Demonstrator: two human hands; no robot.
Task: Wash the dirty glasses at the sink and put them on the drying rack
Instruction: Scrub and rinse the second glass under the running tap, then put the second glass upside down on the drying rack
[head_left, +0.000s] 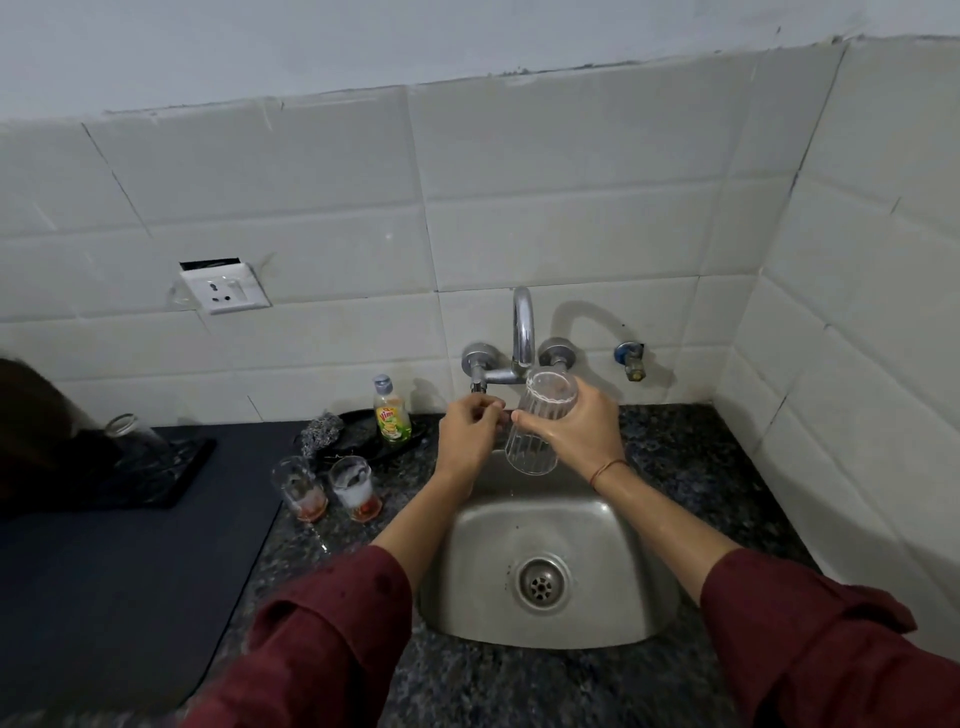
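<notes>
My right hand (576, 434) grips a clear ribbed glass (535, 434) upright under the tap spout (523, 327), above the steel sink (467, 561). My left hand (470, 428) has its fingers curled around the tap's left handle (480, 389). No water stream is visible. Two dirty glasses stand on the granite counter left of the sink: one (301, 488) with red residue, one (356, 488) with white foam and red residue. A clear glass (130, 441) stands upside down on the dark tray (187, 467) at the far left.
A green dish soap bottle (390, 410) and a steel scrubber (324, 431) sit by a black dish behind the dirty glasses. A dark mat (130, 571) covers the counter's left part. A wall socket (226, 288) is above it. A small valve (631, 358) sticks out right of the tap.
</notes>
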